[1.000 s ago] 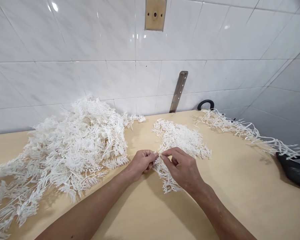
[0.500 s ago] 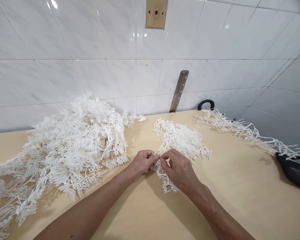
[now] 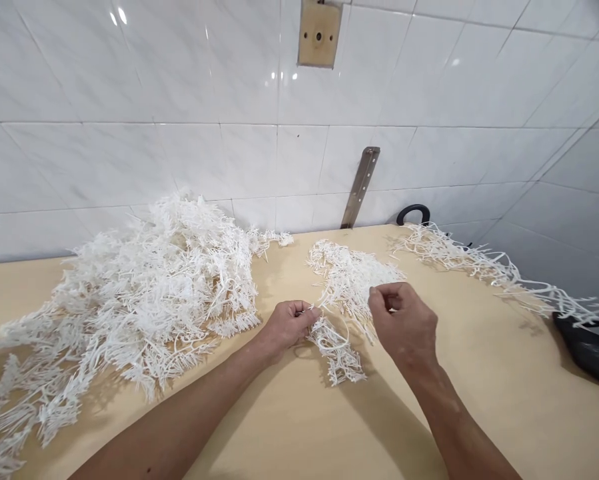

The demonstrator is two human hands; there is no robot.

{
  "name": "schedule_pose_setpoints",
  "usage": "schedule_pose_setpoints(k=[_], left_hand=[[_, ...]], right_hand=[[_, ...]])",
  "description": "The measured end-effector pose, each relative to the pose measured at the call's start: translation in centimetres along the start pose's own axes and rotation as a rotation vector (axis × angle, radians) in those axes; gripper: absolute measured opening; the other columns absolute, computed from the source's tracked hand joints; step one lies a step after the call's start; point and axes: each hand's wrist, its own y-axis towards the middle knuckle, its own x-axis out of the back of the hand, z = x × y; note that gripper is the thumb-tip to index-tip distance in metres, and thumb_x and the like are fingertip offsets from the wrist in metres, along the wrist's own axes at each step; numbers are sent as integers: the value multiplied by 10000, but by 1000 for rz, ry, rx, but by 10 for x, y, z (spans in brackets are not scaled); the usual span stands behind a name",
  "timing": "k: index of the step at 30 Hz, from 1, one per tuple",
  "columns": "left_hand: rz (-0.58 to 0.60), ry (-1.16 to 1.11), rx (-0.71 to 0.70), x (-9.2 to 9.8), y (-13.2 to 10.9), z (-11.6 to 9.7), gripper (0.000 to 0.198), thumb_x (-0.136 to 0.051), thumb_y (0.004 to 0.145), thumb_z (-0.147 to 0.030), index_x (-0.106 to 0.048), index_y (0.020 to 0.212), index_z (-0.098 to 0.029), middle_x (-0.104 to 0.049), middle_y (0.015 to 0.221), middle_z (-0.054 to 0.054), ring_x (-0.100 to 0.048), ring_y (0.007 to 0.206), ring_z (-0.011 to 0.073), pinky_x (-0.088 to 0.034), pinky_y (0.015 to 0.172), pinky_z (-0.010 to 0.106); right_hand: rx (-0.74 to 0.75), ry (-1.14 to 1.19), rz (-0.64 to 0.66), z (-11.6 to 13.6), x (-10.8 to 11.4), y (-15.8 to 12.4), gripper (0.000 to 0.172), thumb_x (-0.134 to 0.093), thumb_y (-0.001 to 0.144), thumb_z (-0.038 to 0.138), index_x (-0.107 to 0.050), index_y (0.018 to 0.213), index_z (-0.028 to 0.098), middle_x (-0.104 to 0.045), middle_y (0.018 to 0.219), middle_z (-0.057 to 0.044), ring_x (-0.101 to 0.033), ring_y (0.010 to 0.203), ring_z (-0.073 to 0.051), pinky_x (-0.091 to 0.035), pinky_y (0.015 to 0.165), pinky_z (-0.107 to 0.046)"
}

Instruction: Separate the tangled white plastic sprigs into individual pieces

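My left hand (image 3: 290, 325) pinches one end of a white, branching plastic sprig (image 3: 338, 353) between thumb and fingers. The sprig hangs out to the right of the fingertips, over the table, with a thin strand looping from its upper part. My right hand (image 3: 405, 325) is raised apart from the sprig, its thumb and fingers closed together. Whether a small piece is in that pinch I cannot make out. Just beyond the right fingertips lies a low pile of short white pieces (image 3: 346, 270).
A large heap of bushy white sprigs (image 3: 164, 287) covers the left of the table (image 3: 289, 427). Bare white stems (image 3: 484, 263) stretch along the right side, beside a black handle (image 3: 413, 213) and a black object (image 3: 582, 343). A metal strip (image 3: 360, 188) leans on the tiled wall (image 3: 244, 160).
My right hand has moved away from the left fingertips, to the right and slightly up, still closed. My left hand keeps its pinch on the sprig, which now shows more fully. The view has shifted slightly.
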Motion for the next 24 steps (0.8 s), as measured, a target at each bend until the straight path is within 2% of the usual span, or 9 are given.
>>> schedule_pose_setpoints(k=[2, 6, 9, 13, 17, 24], left_hand=[[4, -16, 25, 1, 1, 0, 480, -769, 634, -582, -530, 676, -168, -391, 464, -86, -238, 408, 37, -135, 425, 218], [25, -35, 40, 2, 2, 0, 461, -772, 655, -559, -524, 679, -171, -393, 451, -86, -229, 393, 35, -118, 406, 216], [34, -34, 50, 3, 1, -1, 456, -757, 679, -558, -511, 674, -175, -398, 449, -83, -228, 386, 34, -114, 400, 215], [10, -27, 53, 4, 1, -2, 463, -737, 699, -564, -477, 650, -183, -418, 439, -74, -242, 375, 36, -113, 392, 216], [-1, -33, 61, 4, 3, -2, 475, -737, 690, -571, -471, 632, -181, -416, 439, -72, -250, 375, 33, -119, 396, 211], [-8, -90, 80, 4, 4, -1, 488, -764, 649, -578, -484, 631, -179, -393, 443, -77, -257, 383, 34, -115, 405, 210]], right_hand=[[-53, -39, -42, -9, 4, 8, 155, -593, 832, 349, -604, 818, 195, -637, 653, -19, -616, 592, -183, -462, 619, -307], [-15, -107, 47, -16, 5, 11, 260, -605, 823, 327, -614, 1018, 156, -670, 775, -50, -606, 578, -178, -469, 619, -329], [156, 21, 65, -1, 4, 1, 155, -562, 895, 300, -656, 941, 186, -678, 824, -49, -589, 600, -146, -475, 600, -288], [349, 199, 250, 26, -2, -17, 122, -559, 924, 246, -658, 871, 199, -674, 849, -34, -521, 548, -101, -448, 540, -244], [392, 188, 391, 31, -13, -30, 138, -532, 940, 216, -662, 892, 204, -664, 840, -34, -526, 564, -109, -449, 566, -254], [390, 123, 369, 26, -20, -33, 156, -518, 950, 239, -659, 892, 208, -666, 848, -48, -582, 641, -140, -462, 608, -272]])
